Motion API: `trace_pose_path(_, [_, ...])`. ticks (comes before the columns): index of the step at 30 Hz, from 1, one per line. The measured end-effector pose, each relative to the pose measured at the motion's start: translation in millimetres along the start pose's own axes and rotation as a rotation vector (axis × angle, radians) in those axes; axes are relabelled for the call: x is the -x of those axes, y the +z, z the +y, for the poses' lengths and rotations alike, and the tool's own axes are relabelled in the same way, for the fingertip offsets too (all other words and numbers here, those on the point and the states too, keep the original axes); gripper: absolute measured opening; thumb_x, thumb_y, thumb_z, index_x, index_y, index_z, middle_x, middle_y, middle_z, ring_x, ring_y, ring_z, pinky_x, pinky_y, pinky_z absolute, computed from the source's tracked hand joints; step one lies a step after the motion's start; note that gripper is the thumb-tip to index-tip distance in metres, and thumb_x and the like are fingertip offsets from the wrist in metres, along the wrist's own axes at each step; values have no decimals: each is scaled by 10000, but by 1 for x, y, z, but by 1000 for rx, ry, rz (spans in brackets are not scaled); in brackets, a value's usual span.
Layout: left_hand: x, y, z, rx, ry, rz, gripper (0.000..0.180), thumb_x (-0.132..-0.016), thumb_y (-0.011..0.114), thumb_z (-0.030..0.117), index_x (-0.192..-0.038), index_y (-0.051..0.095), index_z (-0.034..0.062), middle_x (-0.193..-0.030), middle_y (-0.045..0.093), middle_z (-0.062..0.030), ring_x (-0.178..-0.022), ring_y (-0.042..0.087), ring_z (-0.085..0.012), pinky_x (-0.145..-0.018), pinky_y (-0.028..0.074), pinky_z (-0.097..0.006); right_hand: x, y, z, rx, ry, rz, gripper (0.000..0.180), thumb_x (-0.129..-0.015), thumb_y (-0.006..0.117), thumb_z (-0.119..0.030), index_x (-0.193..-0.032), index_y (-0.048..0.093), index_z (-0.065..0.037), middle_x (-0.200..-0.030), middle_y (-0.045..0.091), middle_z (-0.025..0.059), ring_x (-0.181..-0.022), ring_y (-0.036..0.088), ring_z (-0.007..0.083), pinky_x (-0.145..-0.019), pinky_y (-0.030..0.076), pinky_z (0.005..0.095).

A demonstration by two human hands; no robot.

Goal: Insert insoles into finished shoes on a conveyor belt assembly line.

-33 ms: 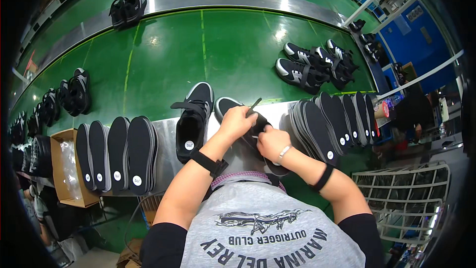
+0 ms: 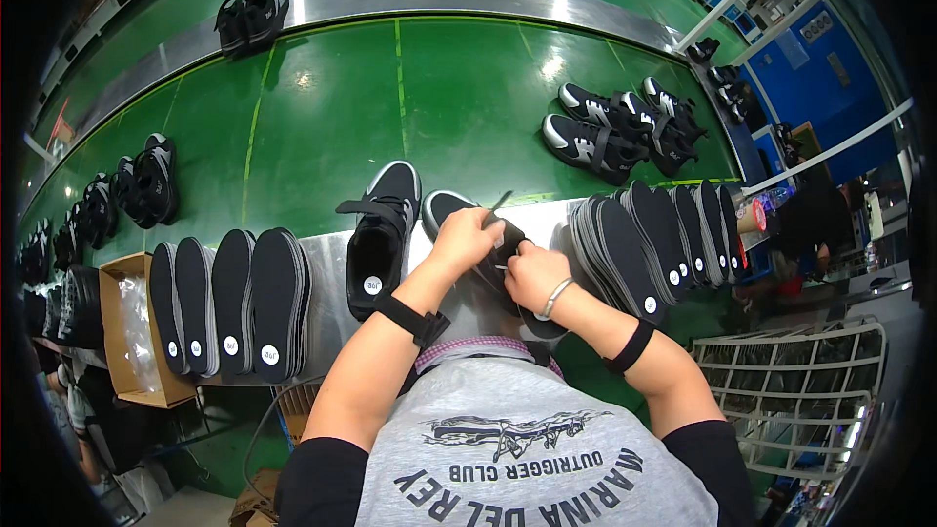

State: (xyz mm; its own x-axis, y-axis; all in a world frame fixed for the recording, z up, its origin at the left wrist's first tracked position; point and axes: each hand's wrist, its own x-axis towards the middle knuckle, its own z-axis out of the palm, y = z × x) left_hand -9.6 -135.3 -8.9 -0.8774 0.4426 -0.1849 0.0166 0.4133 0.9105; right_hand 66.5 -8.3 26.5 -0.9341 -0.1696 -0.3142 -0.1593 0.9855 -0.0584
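The black shoe (image 2: 446, 207) I am working on lies just to the right of its companion shoe (image 2: 381, 244). My left hand (image 2: 467, 237) is pinched narrow on a dark strap (image 2: 502, 201), whose tip pokes up past my fingers. My right hand (image 2: 537, 278) curls at the worked shoe's opening, right of the companion shoe; I cannot tell whether it grips anything. Black insole stacks (image 2: 278, 303) sit near the companion shoe's left, and a carton (image 2: 171, 391) stands farther left of it. More insoles (image 2: 615, 244) lie well to its right. Beyond it, ahead and right, silver-toed shoes (image 2: 595, 146) rest on the green surface (image 2: 342, 107).
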Motion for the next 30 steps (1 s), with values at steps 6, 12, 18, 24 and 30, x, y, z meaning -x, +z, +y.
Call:
trace_pose_path(6, [-6,-1,-23,60,1,151,245,-760,555,167,-923,586,-14,-837,620,-156,-792,600,-233,-714,455,-312,28,-55,-4,152,-14,-255,455,-630,645,-366,-947,497,-74,-902,542,128,-881,548,274,-764,387,427])
trace_pose_path(12, [10,8,-10,-122,1,247,191,-694,535,194,-733,617,25,-749,597,-207,-734,586,-360,-669,464,-448,28,-34,1,171,-271,37,160,-616,574,-232,-618,576,-72,-653,532,139,-599,563,311,-550,462,417])
trace_pose_path(18, [3,37,-6,95,52,281,168,-677,585,150,-798,597,33,-786,594,-196,-793,570,-362,-706,449,-441,-25,39,24,-14,-155,-62,157,-665,555,-155,-752,625,-45,-828,598,193,-742,577,367,-680,466,431])
trace_pose_path(24, [6,24,-4,91,14,260,175,-701,602,125,-838,584,18,-806,598,-193,-809,573,-357,-706,448,-432,-66,49,50,64,-612,-429,318,-683,502,-130,-981,603,-80,-939,591,203,-897,564,349,-811,443,414])
trace_pose_path(30, [1,27,-7,31,65,288,198,-726,598,155,-864,568,16,-763,593,-202,-760,575,-372,-676,449,-445,-64,48,60,195,-574,-478,275,-696,526,-144,-949,602,-70,-895,604,186,-846,580,330,-761,460,412])
